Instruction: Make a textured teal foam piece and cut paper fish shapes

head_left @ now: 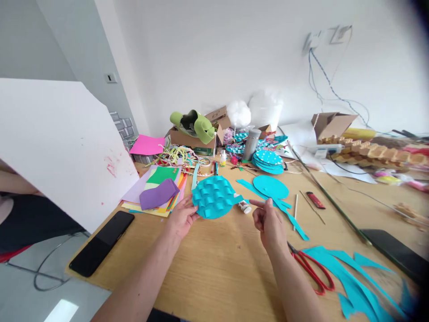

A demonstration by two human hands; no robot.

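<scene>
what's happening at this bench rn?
A person holds a blue paper piece covered in raised strips by its edge in the left hand. The right hand is just beyond the piece's narrow end, index finger pointing toward it. Plain blue ovals and loose strips lie on the table past the right hand, with red-handled scissors nearer the person. Coloured paper sheets are stacked on the left.

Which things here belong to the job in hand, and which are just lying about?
Likely part of the job:
scaly blue oval, in the left hand
plain blue oval
cut blue strips
red-handled scissors

Probably just lying about:
black phone
metal flask
green roll
</scene>
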